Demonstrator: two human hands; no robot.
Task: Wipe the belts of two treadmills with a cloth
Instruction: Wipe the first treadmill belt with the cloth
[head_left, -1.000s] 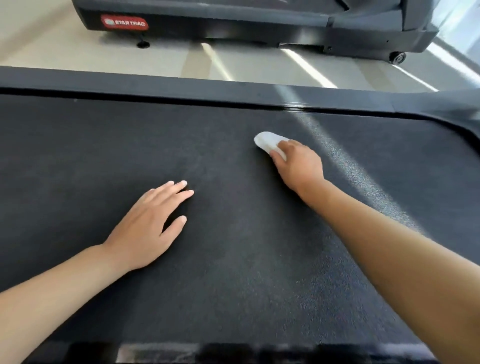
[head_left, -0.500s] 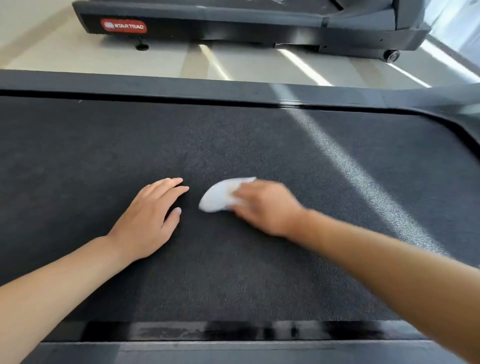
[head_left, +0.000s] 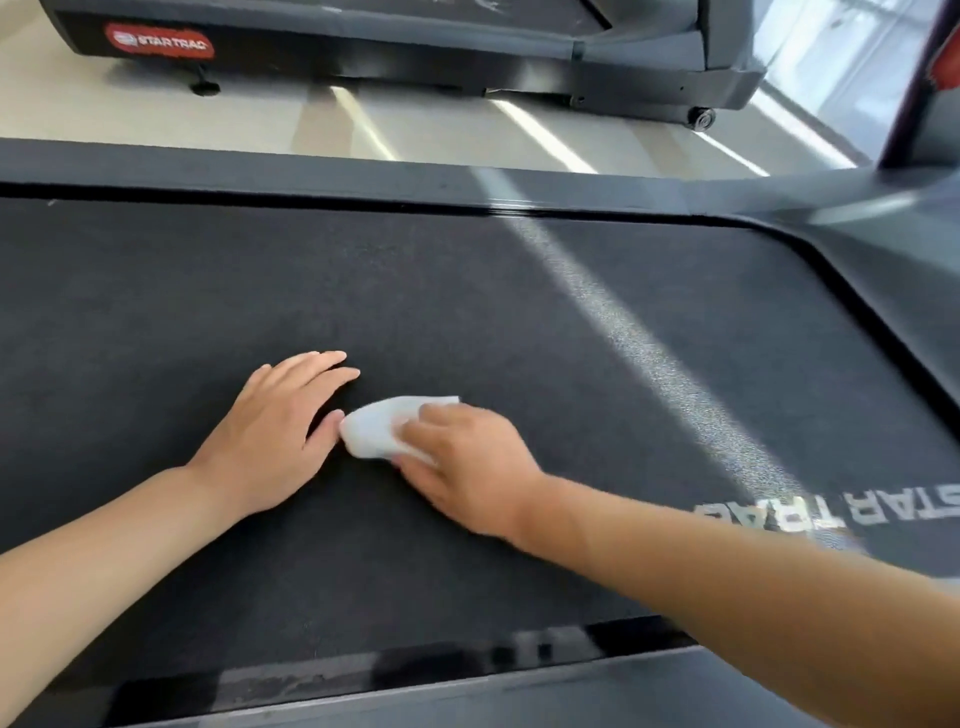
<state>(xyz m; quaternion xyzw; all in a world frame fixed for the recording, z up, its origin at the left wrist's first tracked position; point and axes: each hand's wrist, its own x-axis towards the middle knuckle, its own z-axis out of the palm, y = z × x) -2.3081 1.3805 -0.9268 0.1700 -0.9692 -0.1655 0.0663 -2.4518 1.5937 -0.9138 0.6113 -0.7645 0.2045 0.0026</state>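
A black treadmill belt (head_left: 467, 291) fills most of the view. My right hand (head_left: 467, 467) presses a small white cloth (head_left: 379, 426) flat onto the belt near its middle, fingers on top of the cloth. Just left of it lies my left hand (head_left: 275, 436), flat on the belt with fingers together and nothing in it; its thumb nearly touches the cloth's left edge. A second treadmill (head_left: 363, 47) with a red STAR TRAC label stands at the top of the view across a strip of floor.
Grey side rails run along the belt's far edge (head_left: 260, 166) and near edge (head_left: 519, 696). The motor hood (head_left: 893, 249) rises at the right, with white STAR TRAC lettering (head_left: 831, 514) on the belt. Pale floor (head_left: 260, 119) with sun stripes separates the two machines.
My right hand has swept the cloth from the belt's far middle toward me and left, ending beside my left hand. The left hand stays flat in place. The view has shifted right.
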